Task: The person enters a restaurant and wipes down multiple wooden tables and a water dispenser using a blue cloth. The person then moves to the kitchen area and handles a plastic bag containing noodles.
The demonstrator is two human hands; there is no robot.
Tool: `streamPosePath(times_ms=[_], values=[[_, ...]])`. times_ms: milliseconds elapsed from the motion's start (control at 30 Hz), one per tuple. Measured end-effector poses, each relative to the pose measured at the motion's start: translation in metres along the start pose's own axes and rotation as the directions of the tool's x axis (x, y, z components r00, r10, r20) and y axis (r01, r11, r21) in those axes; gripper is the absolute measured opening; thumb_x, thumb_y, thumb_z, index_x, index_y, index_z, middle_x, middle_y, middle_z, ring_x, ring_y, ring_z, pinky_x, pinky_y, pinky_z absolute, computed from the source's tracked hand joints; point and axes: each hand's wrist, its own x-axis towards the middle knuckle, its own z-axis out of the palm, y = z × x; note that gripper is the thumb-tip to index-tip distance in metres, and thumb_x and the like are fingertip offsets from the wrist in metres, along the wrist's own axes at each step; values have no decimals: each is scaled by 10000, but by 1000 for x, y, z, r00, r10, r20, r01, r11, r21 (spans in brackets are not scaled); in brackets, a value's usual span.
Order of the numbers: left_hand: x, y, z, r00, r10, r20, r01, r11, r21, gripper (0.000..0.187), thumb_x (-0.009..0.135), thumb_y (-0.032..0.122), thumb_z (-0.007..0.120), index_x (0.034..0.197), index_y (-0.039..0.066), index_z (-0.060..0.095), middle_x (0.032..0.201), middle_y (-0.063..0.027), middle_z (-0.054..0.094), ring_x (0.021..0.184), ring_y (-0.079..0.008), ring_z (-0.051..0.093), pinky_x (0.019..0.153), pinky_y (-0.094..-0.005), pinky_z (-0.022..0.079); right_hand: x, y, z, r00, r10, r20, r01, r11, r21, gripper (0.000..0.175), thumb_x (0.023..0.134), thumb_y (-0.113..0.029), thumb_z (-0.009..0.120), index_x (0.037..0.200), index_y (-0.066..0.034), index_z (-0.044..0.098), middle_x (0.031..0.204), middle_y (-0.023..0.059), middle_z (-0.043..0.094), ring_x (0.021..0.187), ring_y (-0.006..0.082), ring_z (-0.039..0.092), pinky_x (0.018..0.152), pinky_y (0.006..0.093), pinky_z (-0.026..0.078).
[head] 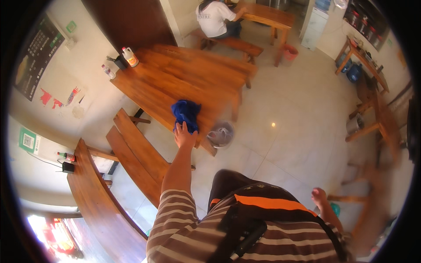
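A crumpled blue cloth point(185, 113) lies on the near end of a long wooden table point(177, 74). My left hand point(185, 134) reaches out onto the near edge of the cloth, its visible fingers spread. Whether they grip the fabric I cannot tell. Low on the right, away from the table, my right hand point(319, 196) hangs beside my body. Its fingers look partly curled, and I see nothing in it. Just right of the table end stands a bin with a clear liner point(221, 134).
A white jug point(130, 57), a dark utensil holder point(120, 61) and a plastic bottle point(108, 71) stand by the wall. Wooden benches point(138, 154) lie left. Another person point(215, 19) sits at the far table point(268, 15), near a red bucket point(289, 52).
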Motion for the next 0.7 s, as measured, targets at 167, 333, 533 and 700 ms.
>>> streamPosePath(times_ms=[167,333,533,700], values=[[58,5,18,997,16,82,-33,976,215,640,871,459,496,1436,218,317,1543,-53,148,1400,-297,166,1116,-491,160,56,-99,-13,998,-40,-53,40,999,-5,162,838,-95,528,960,-16,602,697,65,589,580,151,562,498,297,455],[165,-28,33,987,-153,-57,163,931,326,545,908,433,413,1407,219,364,1524,-41,210,1389,-302,185,1086,-518,195,53,-116,7,971,-188,147,238,821,-519,100,804,-165,590,756,-88,632,628,87,621,556,187,610,494,346,472],[352,-67,22,779,-523,-345,614,747,254,509,909,403,390,1378,207,408,1489,-48,283,1306,-370,320,1004,-574,284,58,-290,23,954,144,263,-46,936,-348,312,830,-171,603,1068,30,605,824,143,667,687,195,655,633,295,517],[474,-64,20,795,-506,-335,571,811,131,486,915,394,339,1349,200,444,1482,-27,308,1252,-372,372,1031,-500,273,88,-312,20,945,298,137,-291,954,-68,333,844,-132,600,1117,55,567,812,144,660,706,173,651,633,275,519]])
